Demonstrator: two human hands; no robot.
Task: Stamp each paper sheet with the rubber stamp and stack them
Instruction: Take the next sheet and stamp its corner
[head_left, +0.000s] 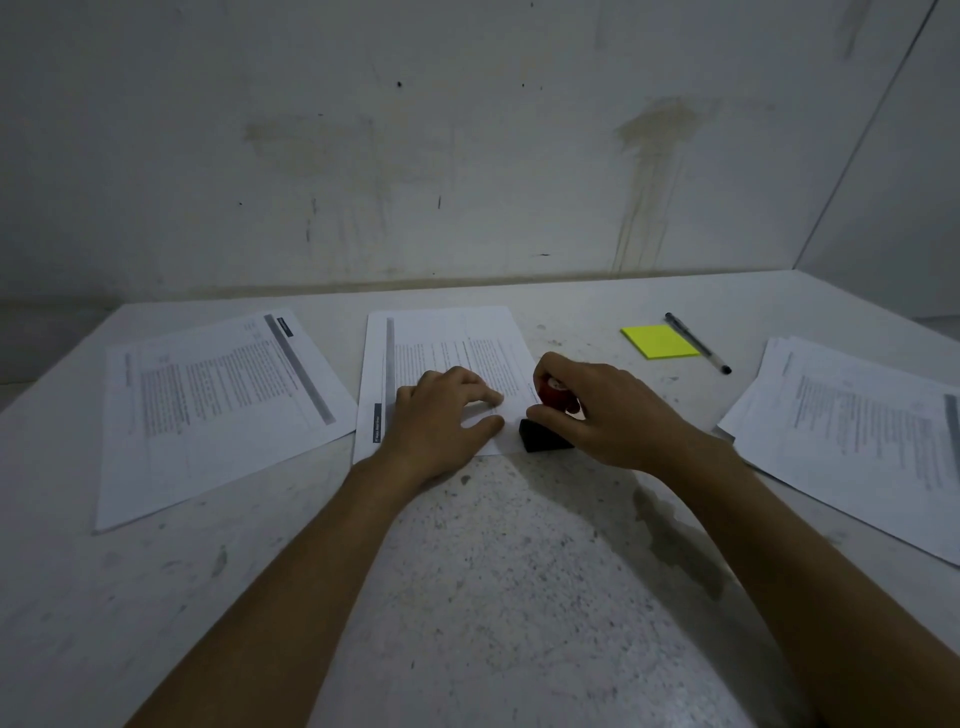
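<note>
A printed paper sheet (441, 343) lies in the middle of the table. My left hand (441, 415) rests flat on its lower part, fingers spread and pressing it down. My right hand (597, 410) grips the red handle of the rubber stamp (556, 395), whose black base (543, 439) stands at the sheet's lower right corner. Another printed sheet (218, 405) lies at the left. A loose pile of printed sheets (862, 441) lies at the right.
A yellow sticky-note pad (658, 341) and a black pen (697, 342) lie at the back right of the pale speckled table (493, 571). A stained wall (467, 156) rises right behind the table.
</note>
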